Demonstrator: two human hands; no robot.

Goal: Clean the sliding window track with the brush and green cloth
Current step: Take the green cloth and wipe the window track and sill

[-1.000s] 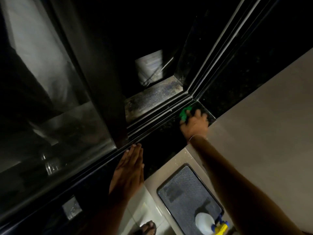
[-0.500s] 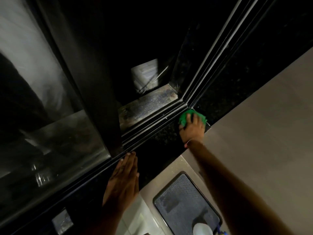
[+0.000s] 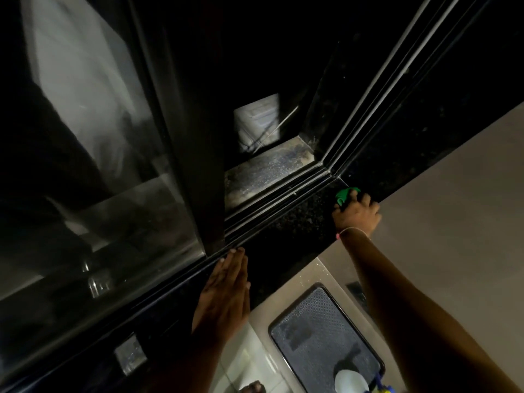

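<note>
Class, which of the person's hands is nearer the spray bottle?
Left. The left hand lies flat on the sill, closer to the spray bottle; the right hand presses the green cloth farther away.

The room was dim. A dark glass pane [image 3: 85, 180] in a black frame [image 3: 195, 165] threw back pale reflections. Past it lay night, with one lit patch [image 3: 256, 123] beyond a grimy outer ledge [image 3: 263, 171]. A speckled black sill [image 3: 297, 231] met a beige wall [image 3: 453, 208]. Below lay a grey mat [image 3: 317, 330] on pale floor tiles [image 3: 241, 361].
</note>
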